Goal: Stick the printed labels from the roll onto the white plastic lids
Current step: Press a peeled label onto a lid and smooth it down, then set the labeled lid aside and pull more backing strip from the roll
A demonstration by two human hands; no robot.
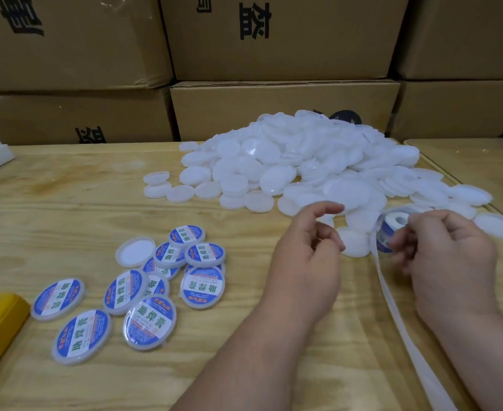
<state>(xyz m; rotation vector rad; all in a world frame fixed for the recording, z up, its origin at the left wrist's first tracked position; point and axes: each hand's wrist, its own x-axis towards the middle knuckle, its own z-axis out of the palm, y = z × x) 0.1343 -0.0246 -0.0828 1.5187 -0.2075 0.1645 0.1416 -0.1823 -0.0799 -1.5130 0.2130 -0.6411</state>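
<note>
Label roll (394, 229): pinched in right hand (448, 256), blurred; empty backing strip (404, 330) trails toward the viewer. Left hand (309, 256): fingers loosely curled, holding nothing visible. Plain white lids (297, 167): heaped behind hands. Labelled lids (143, 289): scattered left on wooden table (66, 197).

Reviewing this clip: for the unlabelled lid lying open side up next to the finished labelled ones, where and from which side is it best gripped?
Pinch the upturned lid by its raised rim at the far-left edge, coming from above. It lies hollow side up, so the thin wall stands exposed there, while its right edge meets the labelled lids.
</note>
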